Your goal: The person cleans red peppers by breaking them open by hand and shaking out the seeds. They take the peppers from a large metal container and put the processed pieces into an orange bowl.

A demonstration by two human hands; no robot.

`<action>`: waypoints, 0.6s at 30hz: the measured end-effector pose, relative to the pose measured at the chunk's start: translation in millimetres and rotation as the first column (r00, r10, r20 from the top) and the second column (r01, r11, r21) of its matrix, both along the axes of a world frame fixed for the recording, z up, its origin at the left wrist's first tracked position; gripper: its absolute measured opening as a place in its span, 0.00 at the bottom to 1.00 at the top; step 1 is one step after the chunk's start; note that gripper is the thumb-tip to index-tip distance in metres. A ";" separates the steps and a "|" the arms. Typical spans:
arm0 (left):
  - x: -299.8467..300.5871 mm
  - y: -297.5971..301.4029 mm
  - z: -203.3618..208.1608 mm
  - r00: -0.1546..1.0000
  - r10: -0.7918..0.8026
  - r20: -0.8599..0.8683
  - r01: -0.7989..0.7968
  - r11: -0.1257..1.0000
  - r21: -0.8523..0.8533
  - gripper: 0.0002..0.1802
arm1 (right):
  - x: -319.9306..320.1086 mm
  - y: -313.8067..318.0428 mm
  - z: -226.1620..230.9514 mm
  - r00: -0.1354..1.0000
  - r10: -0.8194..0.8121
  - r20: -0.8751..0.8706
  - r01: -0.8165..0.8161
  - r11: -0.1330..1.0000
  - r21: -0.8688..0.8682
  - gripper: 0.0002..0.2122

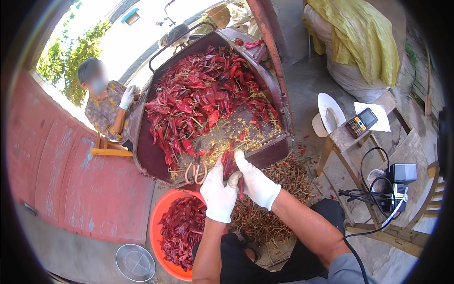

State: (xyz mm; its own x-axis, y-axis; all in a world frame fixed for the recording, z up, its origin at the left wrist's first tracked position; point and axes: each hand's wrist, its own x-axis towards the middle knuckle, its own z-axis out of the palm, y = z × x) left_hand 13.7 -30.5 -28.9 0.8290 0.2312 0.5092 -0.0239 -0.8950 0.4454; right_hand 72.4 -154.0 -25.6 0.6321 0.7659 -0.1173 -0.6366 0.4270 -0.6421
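Note:
Both my hands wear white gloves and meet at the near edge of a dark red cart bed (pixel 265 150). Between them is a small bunch of dried red chili peppers (pixel 229 163). My left hand (pixel 220 196) is closed on the bunch, its thumb and fingers pressed to the peppers. My right hand (pixel 258 183) grips the same bunch from the other side, thumb on top; a pepper tip shows below. Scissors (pixel 196 173) with pinkish loop handles lie on the cart edge beside my left hand. A large heap of dried chilies (pixel 198 94) fills the back of the cart.
An orange tub (pixel 156 232) of chilies stands below left, beside a round sieve (pixel 135 262). Cut stems (pixel 265 213) litter the floor by my feet. Across the cart sits a gloved person (pixel 106 104). At right, a wooden bench (pixel 347 137) bears a handheld device (pixel 362 122) and a hat (pixel 328 115).

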 end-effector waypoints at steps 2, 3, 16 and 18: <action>3.9 -0.3 3.0 0.991 0.006 0.131 -0.022 0.993 0.117 0.19 | -4.4 3.5 2.2 0.995 -0.022 -0.097 0.029 0.997 0.069 0.17; 4.6 -0.9 4.0 0.981 0.003 0.196 -0.037 0.984 0.174 0.19 | -5.2 6.0 -0.4 0.993 -0.019 -0.114 0.034 0.991 0.126 0.15; -30.5 16.8 28.1 0.976 0.053 0.212 0.166 0.453 -0.876 0.10 | -1.6 -0.5 4.4 0.961 -0.269 -0.066 0.271 0.962 0.024 0.25; -44.2 5.4 25.7 0.991 -0.023 0.133 0.128 0.482 -0.867 0.10 | -0.8 -0.8 11.2 0.932 -0.357 -0.060 0.360 0.931 0.053 0.25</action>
